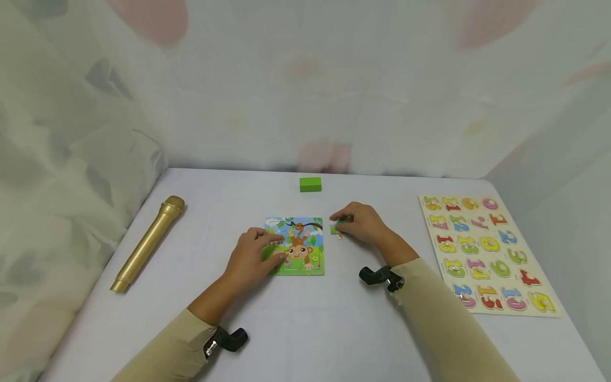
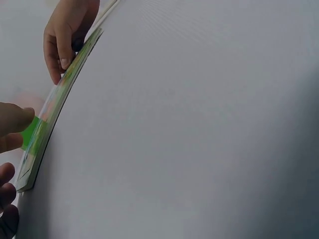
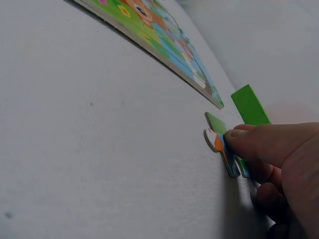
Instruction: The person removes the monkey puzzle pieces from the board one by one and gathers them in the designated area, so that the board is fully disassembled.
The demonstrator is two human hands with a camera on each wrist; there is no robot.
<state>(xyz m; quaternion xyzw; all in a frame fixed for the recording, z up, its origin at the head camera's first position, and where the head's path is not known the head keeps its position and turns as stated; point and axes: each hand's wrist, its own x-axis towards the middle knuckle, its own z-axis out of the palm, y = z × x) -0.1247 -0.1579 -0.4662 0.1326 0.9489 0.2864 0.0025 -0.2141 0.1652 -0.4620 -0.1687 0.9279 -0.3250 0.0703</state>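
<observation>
A square jigsaw puzzle [image 1: 305, 272] with a monkey picture lies flat in the middle of the table. My left hand [image 1: 247, 259] rests at its left side, with fingers and thumb spread loosely over that edge. Right of the board, my right hand [image 1: 365, 224] pinches a small puzzle piece [image 3: 231, 160] between thumb and fingers. That piece has an orange and white tab, and the fingers cover part of it. Against it, in the right wrist view, shows a green piece [image 3: 215, 123] low over the table.
A green block [image 1: 310, 184] sits behind the puzzle. At the left lies a gold microphone [image 1: 149, 244]. A number puzzle board [image 1: 489, 254] with colourful numerals lies on the right, near my right sleeve [image 1: 444, 313]. Curtain-like cloth [image 1: 296, 95] hangs behind the table.
</observation>
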